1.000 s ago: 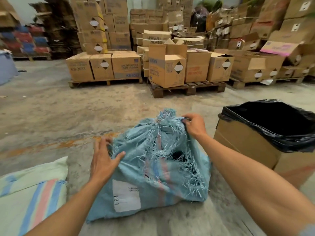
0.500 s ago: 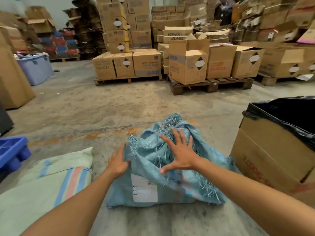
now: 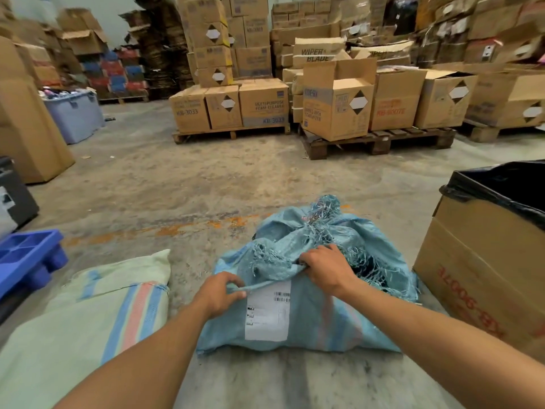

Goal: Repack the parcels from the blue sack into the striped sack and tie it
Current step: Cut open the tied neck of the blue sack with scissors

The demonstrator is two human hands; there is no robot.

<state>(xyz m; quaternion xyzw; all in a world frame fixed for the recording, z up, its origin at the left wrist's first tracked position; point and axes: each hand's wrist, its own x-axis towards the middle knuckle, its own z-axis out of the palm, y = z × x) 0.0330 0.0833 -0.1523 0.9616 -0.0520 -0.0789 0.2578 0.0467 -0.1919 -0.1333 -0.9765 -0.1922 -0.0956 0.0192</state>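
Opening step: blue sack (image 3: 309, 314) on the floor, near centre; my left hand (image 3: 219, 293) pinches its edge, right hand (image 3: 326, 268) grips the frayed mouth. Next, spread it; striped sack (image 3: 88, 314) waits left.

It was a warehouse or stockroom. Brown cardboard cartons (image 3: 262, 104) printed with product codes and diamond labels stood stacked on wooden pallets (image 3: 377, 141) across the far side, and more cartons rose in tall, untidy piles behind them. Flattened cardboard (image 3: 159, 45) was heaped at the far left. The floor (image 3: 182, 178) was bare, stained concrete with a worn orange line. A grey plastic tub (image 3: 75, 115) stood along the left side, a blue plastic tray (image 3: 28, 258) lay near the left edge, and a carton lined with a black bag (image 3: 501, 187) stood at the right.
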